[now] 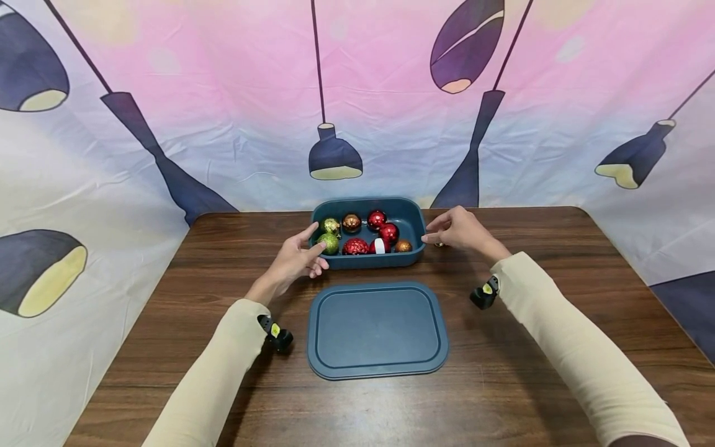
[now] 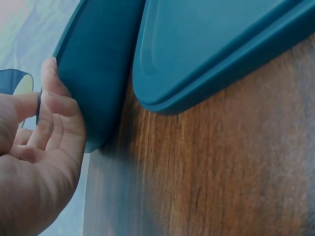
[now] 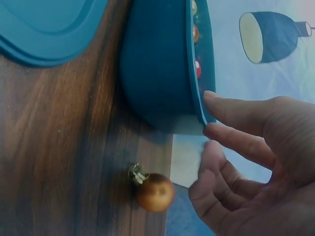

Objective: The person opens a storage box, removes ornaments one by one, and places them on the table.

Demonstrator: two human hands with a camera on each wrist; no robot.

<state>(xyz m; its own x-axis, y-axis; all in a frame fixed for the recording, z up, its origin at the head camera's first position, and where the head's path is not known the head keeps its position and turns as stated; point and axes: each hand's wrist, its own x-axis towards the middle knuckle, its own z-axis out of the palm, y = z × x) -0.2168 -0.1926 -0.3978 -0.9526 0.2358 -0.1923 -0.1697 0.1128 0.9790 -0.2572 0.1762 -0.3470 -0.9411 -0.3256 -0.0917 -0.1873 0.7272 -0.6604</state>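
A dark blue plastic box (image 1: pixel 371 261) stands at the back of the table with several Christmas baubles inside. Among them are a green glitter bauble (image 1: pixel 331 246) at the left end, a textured red bauble (image 1: pixel 355 247) near the front wall and a small orange bauble (image 1: pixel 403 246) at the right. My left hand (image 1: pixel 293 256) grips the left end of the box, thumb over the rim and fingers along the outer wall. At the opposite end, my right hand (image 1: pixel 460 231) pinches the rim between thumb and forefinger, its other fingers (image 3: pixel 211 157) outside.
A flat blue lid (image 1: pixel 378 329) lies on the wooden table (image 1: pixel 385 410) in front of the box. One loose gold bauble (image 3: pixel 155 192) rests on the tabletop beside the box's right end, mostly hidden by my right hand in the head view. A printed cloth (image 1: pixel 246 124) hangs behind the table.
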